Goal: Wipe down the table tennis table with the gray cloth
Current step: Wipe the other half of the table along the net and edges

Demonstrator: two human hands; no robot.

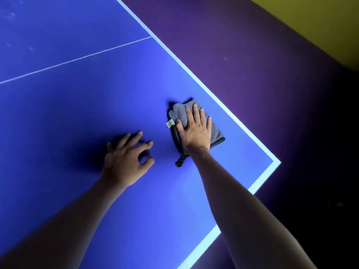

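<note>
The blue table tennis table (81, 105) fills the left and middle of the view, with white edge lines and a thin white centre line. A folded gray cloth (178, 113) with a small white tag lies flat on it near the right-hand corner. My right hand (196, 131) presses flat on the cloth with straight, spread fingers. My left hand (126, 158) rests on the bare table surface to the left of the cloth, fingers loosely bent with their tips on the table, holding nothing.
The table's corner (276, 162) lies just right of the cloth. Beyond the edges is a purple floor (242, 55), dark at the lower right, with a yellow area (320, 20) at the top right. Faint smudges mark the far left table surface (11, 14).
</note>
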